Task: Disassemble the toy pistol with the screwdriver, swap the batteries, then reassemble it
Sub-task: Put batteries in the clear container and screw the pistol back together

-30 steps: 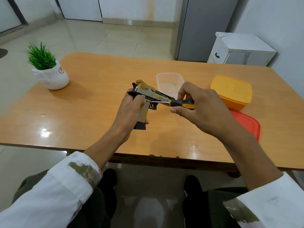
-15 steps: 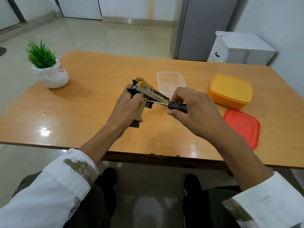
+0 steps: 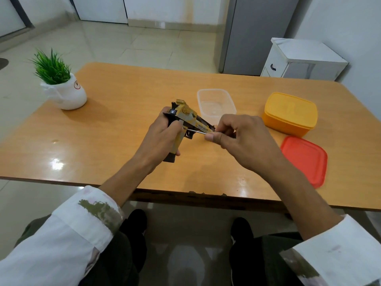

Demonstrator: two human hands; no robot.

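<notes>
A yellow and black toy pistol (image 3: 186, 118) is held above the wooden table (image 3: 115, 124), barrel pointing right and away from me. My left hand (image 3: 162, 139) grips it around the handle. My right hand (image 3: 241, 141) holds the screwdriver (image 3: 195, 131), with fingers curled over the handle so only the thin metal shaft shows. The shaft's tip meets the pistol's side just above the trigger, near my left thumb.
A clear plastic tub (image 3: 216, 104) stands just behind the pistol. At the right sit a yellow lidded box (image 3: 290, 113) and a flat red lid (image 3: 305, 159). A potted green plant (image 3: 61, 87) is at the far left. A white cabinet (image 3: 303, 60) stands beyond the table.
My right hand has slid left along the screwdriver, now covering its black and yellow handle. Both hands and the pistol have shifted slightly left and closer together.
</notes>
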